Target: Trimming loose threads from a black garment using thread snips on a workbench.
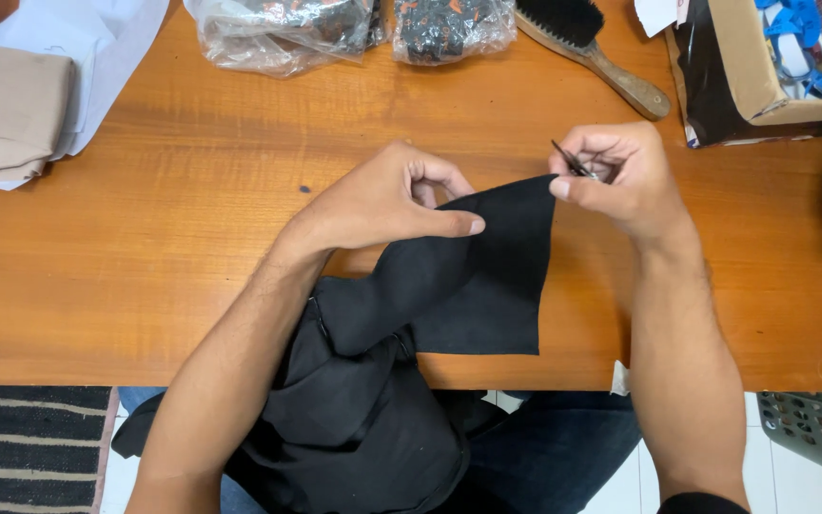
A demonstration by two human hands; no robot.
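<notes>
At the bottom centre of the frame a bundle of black fabric [401, 381] rests in my lap and rises onto the tabletop [173, 247]. In the middle of the frame my left hand [387, 200] pinches the cloth's upper fold, thumb pressed flat along it and fingers [430, 176] curled shut over the edge. To the right of it my right hand [620, 176] holds the cloth's upper right corner, its fingers drawn together on a thin dark tool [571, 160] whose tip pokes out toward the upper left; I cannot tell what kind of tool it is. Farther off, along the top edge, lie two clear plastic bags [335, 29], a wooden-handled brush [601, 48] and, at the upper right, a cardboard box [753, 67]. Folded beige cloth [7, 109] sits at the upper left.
</notes>
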